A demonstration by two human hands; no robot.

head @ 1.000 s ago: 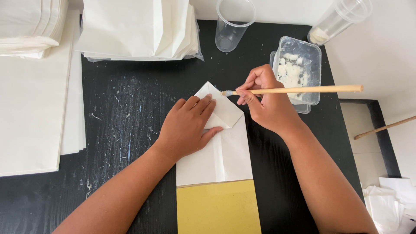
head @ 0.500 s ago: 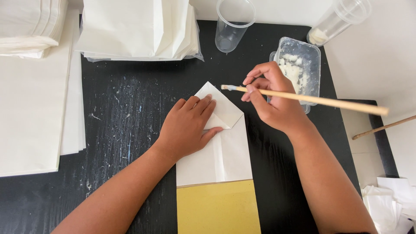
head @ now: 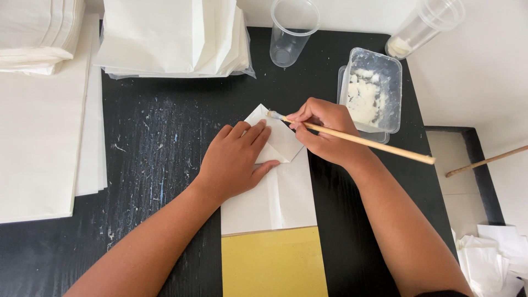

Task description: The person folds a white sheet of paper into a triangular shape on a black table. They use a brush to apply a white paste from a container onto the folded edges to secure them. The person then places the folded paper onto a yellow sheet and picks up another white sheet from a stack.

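The bag was pinned flat by the open left hand; a brush was pinched in the right hand. Paste could have been smeared past the fold, at twelve o'clock, if the brush was overloaded.

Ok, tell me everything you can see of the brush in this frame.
The brush is a long, thin stick of pale wood with a small whitish tip. The right hand pinches it near the tip end, like a pen. It lies slanted, the handle running down to the right past the wrist, over the black table. The tip rests at the upper right edge of the folded white paper, which the left hand presses flat. A tub of white paste stands just behind it.
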